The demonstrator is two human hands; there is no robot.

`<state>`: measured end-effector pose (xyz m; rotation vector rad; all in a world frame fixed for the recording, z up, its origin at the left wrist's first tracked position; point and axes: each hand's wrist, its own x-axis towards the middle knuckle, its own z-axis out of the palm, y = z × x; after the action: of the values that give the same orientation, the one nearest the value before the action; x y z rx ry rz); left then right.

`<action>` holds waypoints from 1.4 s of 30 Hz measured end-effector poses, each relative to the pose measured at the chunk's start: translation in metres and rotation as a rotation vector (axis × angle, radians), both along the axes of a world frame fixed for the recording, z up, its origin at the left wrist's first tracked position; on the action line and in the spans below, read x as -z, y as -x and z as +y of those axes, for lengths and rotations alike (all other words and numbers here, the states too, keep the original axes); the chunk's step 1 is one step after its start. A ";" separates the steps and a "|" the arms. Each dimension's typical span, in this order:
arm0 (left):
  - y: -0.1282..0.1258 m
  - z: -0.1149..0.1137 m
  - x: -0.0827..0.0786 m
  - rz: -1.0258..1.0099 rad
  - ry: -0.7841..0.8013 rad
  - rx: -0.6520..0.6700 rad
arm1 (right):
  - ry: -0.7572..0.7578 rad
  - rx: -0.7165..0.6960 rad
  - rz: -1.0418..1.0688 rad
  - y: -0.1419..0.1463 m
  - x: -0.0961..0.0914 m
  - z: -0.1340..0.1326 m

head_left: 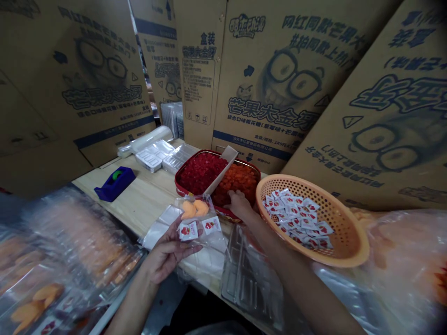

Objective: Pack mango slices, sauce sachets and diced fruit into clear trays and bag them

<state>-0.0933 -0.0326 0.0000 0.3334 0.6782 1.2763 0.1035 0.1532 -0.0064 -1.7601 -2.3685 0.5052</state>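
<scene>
Nearest, the left hand (171, 251) is closed on a clear bag (209, 242), its fingers curled beneath the plastic and holding it up over the desk (139, 204). Inside the bag are two orange candies (194, 209) and two red-and-white sachets (188, 230). Below it, a clear plastic insert (246, 274) lies at the desk's edge, under the right forearm. A large clear sack (66, 260) filled with packs of orange candy sits to the left, and another clear sack (394, 260) bulges to the right. The right hand (239, 204) stretches forward, its fingers (230, 196) down among the orange pieces (237, 179) in a red tray (183, 184); I cannot tell whether they grip any. A card divider (220, 170) stands in the tray, separating those pieces from the red pieces (200, 172). Just right of the tray, an orange basket (349, 232) tilts up, holding a loose pile of sachets (296, 218). Farther along the desk are a blue tape dispenser (115, 184), a stack of white trays (150, 156) and a plastic roll (150, 142). Beyond them, a stack of clear trays (171, 118) stands between large printed cartons (265, 79) that lean around the desk.
</scene>
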 end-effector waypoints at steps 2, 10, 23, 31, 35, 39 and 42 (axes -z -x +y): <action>0.002 0.002 0.000 0.013 0.004 -0.007 | 0.009 -0.028 -0.003 0.001 0.005 0.005; 0.005 0.004 -0.005 0.039 -0.007 -0.001 | -0.082 -0.031 0.115 -0.016 0.005 0.003; 0.002 0.001 -0.004 0.041 -0.056 0.004 | 0.570 -0.053 0.949 -0.015 -0.073 -0.079; -0.002 -0.001 -0.003 0.078 -0.086 0.008 | 0.704 -0.099 0.857 -0.010 -0.071 -0.112; -0.004 -0.001 -0.003 0.073 -0.093 0.007 | 0.703 -0.048 0.885 -0.015 -0.071 -0.112; -0.005 0.000 -0.005 0.066 -0.094 0.012 | 0.709 -0.031 0.917 -0.016 -0.073 -0.115; -0.006 0.000 -0.004 0.071 -0.089 0.013 | 0.748 -0.045 0.963 -0.009 -0.075 -0.119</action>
<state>-0.0871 -0.0322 0.0039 0.4568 0.6799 1.2898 0.1128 0.0339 0.0690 -1.1512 -1.5770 1.8977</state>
